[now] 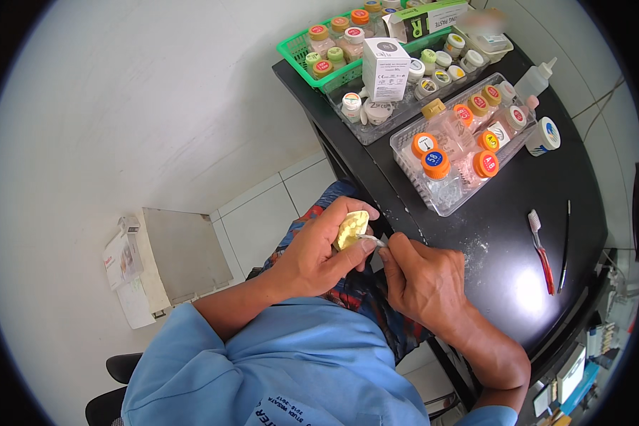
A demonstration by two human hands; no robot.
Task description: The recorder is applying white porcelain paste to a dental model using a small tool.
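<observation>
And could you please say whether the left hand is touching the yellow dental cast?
Touching: the head view shows the left hand curled around and gripping the yellow dental cast.

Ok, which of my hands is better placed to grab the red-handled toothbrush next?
Probably your right hand: it's nearer the toothbrush on the black table, though it seems to hold a slim tool. Your left hand holds the yellow piece, farther off.

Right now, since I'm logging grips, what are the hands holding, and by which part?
The left hand holds a yellow piece by its edges; the right hand grips a thin tool by the end away from it, hidden in the grip.
</observation>
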